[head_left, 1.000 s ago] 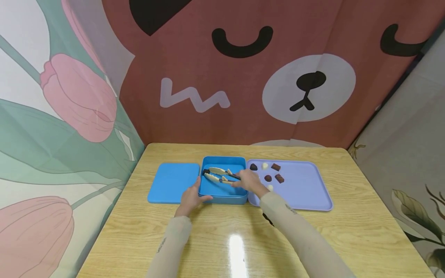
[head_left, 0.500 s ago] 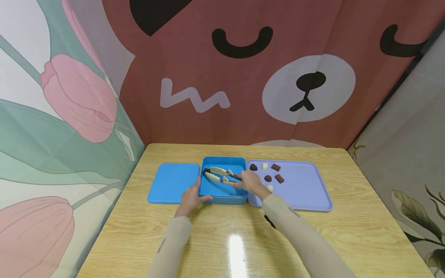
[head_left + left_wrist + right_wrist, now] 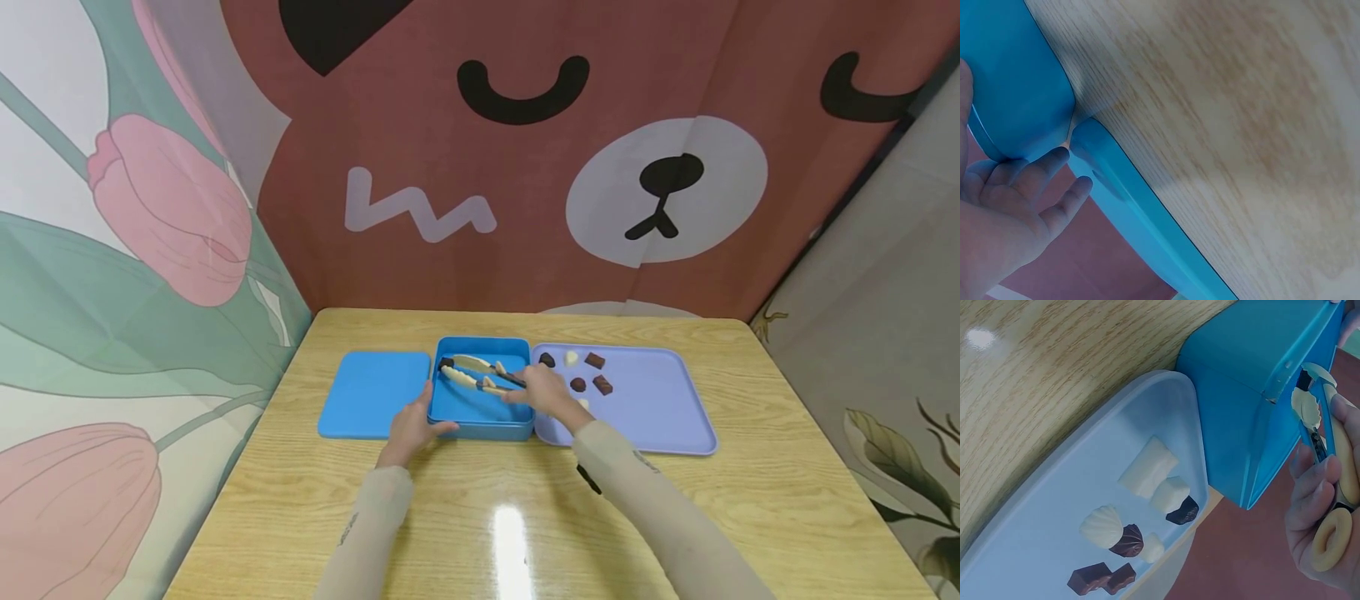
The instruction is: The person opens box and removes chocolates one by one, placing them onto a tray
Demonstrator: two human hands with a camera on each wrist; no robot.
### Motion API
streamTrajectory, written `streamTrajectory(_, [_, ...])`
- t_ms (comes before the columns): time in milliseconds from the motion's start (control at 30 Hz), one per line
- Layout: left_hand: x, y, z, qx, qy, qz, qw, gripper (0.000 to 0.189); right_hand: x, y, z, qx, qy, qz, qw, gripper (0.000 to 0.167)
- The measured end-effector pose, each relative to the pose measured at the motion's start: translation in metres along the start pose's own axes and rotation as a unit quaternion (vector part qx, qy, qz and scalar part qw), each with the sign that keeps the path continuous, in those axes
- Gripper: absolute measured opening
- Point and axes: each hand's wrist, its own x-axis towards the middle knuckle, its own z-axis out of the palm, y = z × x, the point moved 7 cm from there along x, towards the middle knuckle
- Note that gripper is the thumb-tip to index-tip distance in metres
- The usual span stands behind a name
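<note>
My right hand (image 3: 546,390) grips a pair of tongs (image 3: 471,364) that reaches into the blue box (image 3: 487,431) from its right side. Between the cream tips, near the box's left wall, is a small dark chocolate (image 3: 446,363). Seen from the right wrist, the tongs (image 3: 1307,409) cross the box's rim, and the tips' far ends are hidden. My left hand (image 3: 412,427) rests against the box's near left corner, index finger straight along the left wall and thumb along the front. In the left wrist view its other fingers (image 3: 1072,197) hang relaxed between box and lid.
A flat blue lid (image 3: 375,395) lies left of the box. On the right, touching or nearly touching the box, a lilac tray (image 3: 660,408) bears several chocolates, among them a white shell (image 3: 1100,526) and a white bar (image 3: 1149,467). A patterned cloth hangs behind the table.
The tongs' tips have shifted slightly toward the box's back, with the dark chocolate between them. My right hand and forearm have moved a little to the right. My left hand stays put.
</note>
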Motion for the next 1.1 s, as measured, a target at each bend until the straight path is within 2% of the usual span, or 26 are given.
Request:
streamTrajectory(133, [0.000, 0.000, 0.000, 0.003, -0.001, -0.003, 1.0000, 0.100, -0.004, 0.001, -0.003, 0.006, -0.005, 0.006, 1.0000, 0.052])
streamTrajectory(200, [0.001, 0.000, 0.000, 0.005, 0.000, -0.004, 1.0000, 0.101, -0.006, 0.002, -0.006, 0.008, -0.009, 0.010, 0.9999, 0.056])
streamTrajectory(333, [0.000, 0.001, 0.000, 0.004, 0.000, -0.007, 1.0000, 0.101, -0.010, 0.004, -0.011, 0.019, -0.013, 0.018, 0.9996, 0.058])
streamTrajectory(700, [-0.001, 0.002, -0.001, -0.004, 0.002, -0.010, 0.9999, 0.099, -0.020, 0.016, -0.016, 0.003, -0.001, 0.026, 0.9997, 0.056])
streamTrajectory(867, [-0.001, 0.002, -0.002, -0.005, 0.002, -0.014, 0.9999, 0.100, -0.025, 0.017, -0.019, 0.010, 0.010, 0.007, 0.9999, 0.052])
streamTrajectory(1100, [-0.003, 0.005, -0.004, 0.001, 0.005, -0.005, 1.0000, 0.099, -0.031, 0.018, -0.025, 0.006, 0.027, -0.013, 0.9995, 0.058])
